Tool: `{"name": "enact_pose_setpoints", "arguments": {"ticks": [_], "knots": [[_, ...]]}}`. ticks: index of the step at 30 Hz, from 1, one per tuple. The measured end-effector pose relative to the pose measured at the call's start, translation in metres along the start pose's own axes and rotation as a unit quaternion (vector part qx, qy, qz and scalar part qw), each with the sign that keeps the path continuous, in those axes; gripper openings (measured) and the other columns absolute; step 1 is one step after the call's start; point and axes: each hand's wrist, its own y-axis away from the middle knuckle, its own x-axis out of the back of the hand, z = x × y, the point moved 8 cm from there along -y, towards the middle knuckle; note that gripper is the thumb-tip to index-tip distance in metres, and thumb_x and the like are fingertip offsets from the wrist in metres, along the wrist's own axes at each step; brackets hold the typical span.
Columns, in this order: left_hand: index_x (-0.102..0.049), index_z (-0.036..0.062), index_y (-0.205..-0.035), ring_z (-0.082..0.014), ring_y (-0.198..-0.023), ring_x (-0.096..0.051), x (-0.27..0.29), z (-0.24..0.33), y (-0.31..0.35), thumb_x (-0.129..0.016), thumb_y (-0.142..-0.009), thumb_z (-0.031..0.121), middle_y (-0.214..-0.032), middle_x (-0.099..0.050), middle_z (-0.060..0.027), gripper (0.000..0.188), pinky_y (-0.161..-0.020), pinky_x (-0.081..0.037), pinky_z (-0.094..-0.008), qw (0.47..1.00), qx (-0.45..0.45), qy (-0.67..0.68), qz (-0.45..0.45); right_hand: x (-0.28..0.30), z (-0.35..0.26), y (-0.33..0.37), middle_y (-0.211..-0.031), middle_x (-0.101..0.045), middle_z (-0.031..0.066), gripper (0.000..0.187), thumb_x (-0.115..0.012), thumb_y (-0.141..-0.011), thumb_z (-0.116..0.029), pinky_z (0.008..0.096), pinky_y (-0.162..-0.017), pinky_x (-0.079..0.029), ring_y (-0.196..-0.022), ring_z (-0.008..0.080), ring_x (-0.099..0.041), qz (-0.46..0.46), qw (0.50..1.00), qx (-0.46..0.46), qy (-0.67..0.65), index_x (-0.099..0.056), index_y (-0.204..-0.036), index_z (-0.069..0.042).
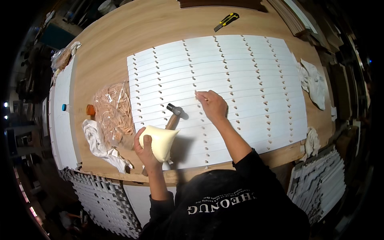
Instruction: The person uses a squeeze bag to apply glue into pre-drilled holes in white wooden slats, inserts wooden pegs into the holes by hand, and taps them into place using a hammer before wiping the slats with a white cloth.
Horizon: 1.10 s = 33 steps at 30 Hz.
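Note:
My left hand (148, 154) is wrapped round a plump, pale yellow squeeze pouch (162, 142) with a pointed tip toward the right. It is held above the near left part of several white boards (224, 100), laid side by side. Rows of short wooden dowels (258, 77) stand up from these boards. My right hand (215, 107) is closed in a pinch at the third row from the left. Its fingertips are on a wooden dowel, mostly covered by the fingers. A hammer (173, 120) lies just beyond the pouch, which hides part of its handle.
Left of the boards lies a clear plastic bag (114, 110) full of loose dowels, beside an orange cap (91, 109) and a crumpled white cloth (96, 140). A yellow-and-black utility knife (227, 22) rests at the far side. Another white cloth (314, 82) sits at the right edge.

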Motion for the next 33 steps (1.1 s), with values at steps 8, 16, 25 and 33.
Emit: {"name": "enact_pose_setpoints", "arguments": {"ticks": [8,16,25,33], "knots": [[-0.050,0.0004,-0.116,-0.0167,-0.085,-0.060,-0.005,0.012,0.007,-0.054,-0.095,0.026,-0.101,-0.058,-0.0103,0.034,-0.074,-0.053,-0.0288,0.999,-0.029,-0.007,-0.033,-0.011,-0.005,0.003,-0.087,-0.063,-0.0007,0.019,-0.056,-0.088,-0.035,0.0363,-0.070,-0.051,-0.079,0.0228,-0.063,-0.036,0.994,0.085,0.053,-0.070,-0.095,-0.024],[-0.051,0.0004,-0.118,-0.0173,-0.088,-0.059,-0.002,0.020,0.019,-0.054,-0.095,0.030,-0.102,-0.058,-0.0104,0.038,-0.074,-0.052,-0.0297,0.998,-0.016,0.029,-0.047,0.002,0.008,-0.007,-0.079,-0.065,0.0086,0.026,-0.060,-0.085,-0.036,0.0360,-0.068,-0.047,-0.075,0.0247,-0.062,-0.068,0.992,-0.024,-0.099,-0.066,-0.090,-0.011],[-0.045,0.0032,-0.132,-0.0223,-0.082,-0.053,-0.018,-0.032,0.072,-0.035,-0.091,0.064,-0.096,-0.057,-0.0131,0.074,-0.063,-0.050,-0.0276,0.859,0.302,0.414,-0.010,-0.014,0.003,-0.024,-0.080,-0.066,0.0093,0.032,-0.066,-0.079,-0.039,0.0339,-0.069,-0.046,-0.075,0.0225,-0.060,-0.176,0.983,-0.049,-0.025,-0.062,-0.085,-0.008],[-0.041,0.0048,-0.137,-0.0259,-0.089,-0.062,-0.041,-0.022,0.108,-0.036,-0.090,0.065,-0.114,-0.060,-0.0162,0.077,-0.071,-0.054,-0.0352,0.824,0.331,0.438,-0.137,-0.011,-0.016,-0.018,-0.082,-0.066,0.0110,0.032,-0.066,-0.080,-0.037,0.0349,-0.072,-0.047,-0.080,0.0243,-0.063,-0.151,0.988,-0.026,-0.001,-0.060,-0.084,-0.006]]}}
